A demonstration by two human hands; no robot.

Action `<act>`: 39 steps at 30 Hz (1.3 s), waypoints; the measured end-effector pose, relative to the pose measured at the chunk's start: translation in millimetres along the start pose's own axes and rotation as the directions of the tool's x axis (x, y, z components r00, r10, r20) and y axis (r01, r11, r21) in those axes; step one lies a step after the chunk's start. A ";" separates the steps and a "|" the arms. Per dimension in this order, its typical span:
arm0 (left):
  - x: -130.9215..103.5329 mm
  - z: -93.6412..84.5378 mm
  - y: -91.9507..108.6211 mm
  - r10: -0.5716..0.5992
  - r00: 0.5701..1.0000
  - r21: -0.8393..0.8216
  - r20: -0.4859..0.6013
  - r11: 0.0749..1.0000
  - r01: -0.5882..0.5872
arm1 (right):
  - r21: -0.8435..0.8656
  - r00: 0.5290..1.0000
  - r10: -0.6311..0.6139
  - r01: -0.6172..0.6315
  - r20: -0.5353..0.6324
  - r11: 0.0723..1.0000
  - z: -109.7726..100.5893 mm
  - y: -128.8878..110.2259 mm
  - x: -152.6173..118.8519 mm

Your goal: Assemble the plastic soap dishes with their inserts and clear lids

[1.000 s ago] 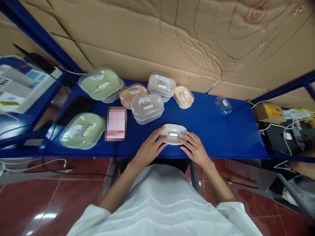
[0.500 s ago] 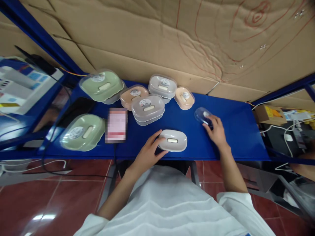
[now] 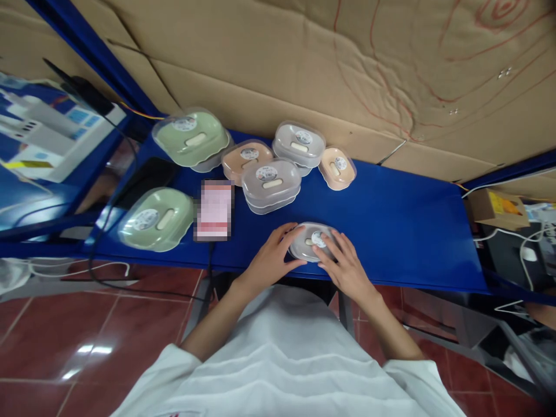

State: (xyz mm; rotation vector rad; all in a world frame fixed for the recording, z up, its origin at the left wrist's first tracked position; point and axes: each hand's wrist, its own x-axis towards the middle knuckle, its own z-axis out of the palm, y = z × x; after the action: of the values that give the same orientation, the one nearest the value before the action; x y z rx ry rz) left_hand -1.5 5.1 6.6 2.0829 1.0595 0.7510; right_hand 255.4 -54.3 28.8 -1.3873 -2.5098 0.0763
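Observation:
A small pale grey oval box (image 3: 300,252) sits near the front edge of the blue table. Its clear lid (image 3: 318,238), with a round label, lies over it; whether the rim is fully seated cannot be made out. My left hand (image 3: 270,256) grips the box's left end between thumb and fingers. From the right, my right hand (image 3: 345,263) holds the lid, its fingers across the top and right side. Just behind is a lidded grey box stack (image 3: 271,186), beside a peach box (image 3: 247,157).
More lidded boxes stand at the back: a grey one (image 3: 299,143), a small peach one (image 3: 337,169) and a large green one (image 3: 191,139). Another green box (image 3: 157,220) lies front left, beside a phone-like device (image 3: 214,209) with a cable. Cardboard (image 3: 260,63) walls the back.
My right hand has brought the clear lid leftward from the table's right part onto the grey box. My left hand stays at the box's left end. The view has shifted slightly.

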 end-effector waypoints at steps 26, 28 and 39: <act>6.1 1.3 -1.4 0.025 0.999 -0.029 0.026 0.999 -0.024 | 0.000 0.998 -0.061 0.061 0.019 0.998 2.4 27.4 6.9; 6.3 0.6 -0.7 0.026 0.999 -0.029 0.026 0.999 -0.025 | 0.007 0.996 -0.087 0.087 -0.016 0.996 6.1 29.9 7.1; 2.1 4.8 -4.4 0.063 0.998 -0.030 0.018 0.998 -0.062 | -0.044 0.967 -0.128 0.121 -0.220 0.992 18.0 16.0 -0.4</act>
State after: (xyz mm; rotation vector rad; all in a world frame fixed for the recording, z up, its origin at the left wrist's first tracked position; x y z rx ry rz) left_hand 1.1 7.4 0.7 2.1020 0.9714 0.7720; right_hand 264.1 -44.5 8.6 -1.1735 -2.4115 -0.1356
